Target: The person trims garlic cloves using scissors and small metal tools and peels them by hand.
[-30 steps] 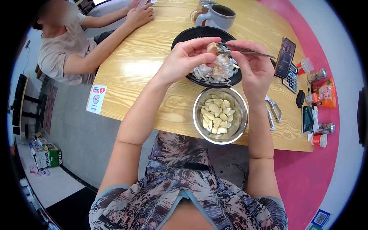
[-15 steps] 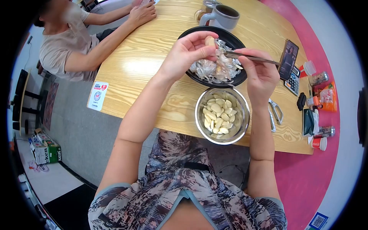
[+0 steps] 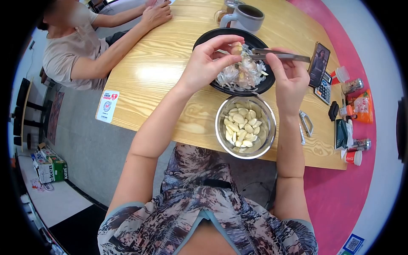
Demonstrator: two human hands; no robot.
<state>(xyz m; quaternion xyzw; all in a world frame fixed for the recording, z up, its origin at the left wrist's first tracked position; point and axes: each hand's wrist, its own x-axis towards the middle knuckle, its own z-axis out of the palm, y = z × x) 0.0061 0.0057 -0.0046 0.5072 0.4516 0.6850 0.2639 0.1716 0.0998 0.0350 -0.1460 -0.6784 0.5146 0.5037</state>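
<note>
My left hand [image 3: 214, 59] pinches a garlic clove [image 3: 238, 48] between thumb and fingers, above the black plate [image 3: 255, 40]. A pair of metal tweezers [image 3: 291, 56] is in my right hand [image 3: 291, 80]; their two arms stand apart, and the tips point left, close to the clove. Papery garlic skins [image 3: 229, 78] are heaped on the plate under both hands. Nearer to me, a steel bowl [image 3: 272, 127] contains many peeled garlic cloves [image 3: 241, 127]. Some of the fingers' grip is hidden from this angle.
A grey mug [image 3: 248, 19] and a jar stand behind the plate. On the right are a propped phone [image 3: 319, 64], a calculator [image 3: 324, 91], a metal-framed peeler-like tool [image 3: 306, 123], cups and packets. Across the table's left side sits another person [image 3: 74, 55], forearms on the tabletop.
The tweezers have turned slightly, and both of their arms now show apart. My left hand still pinches the clove, with only a small shift. The plate and bowl appear nearly unchanged.
</note>
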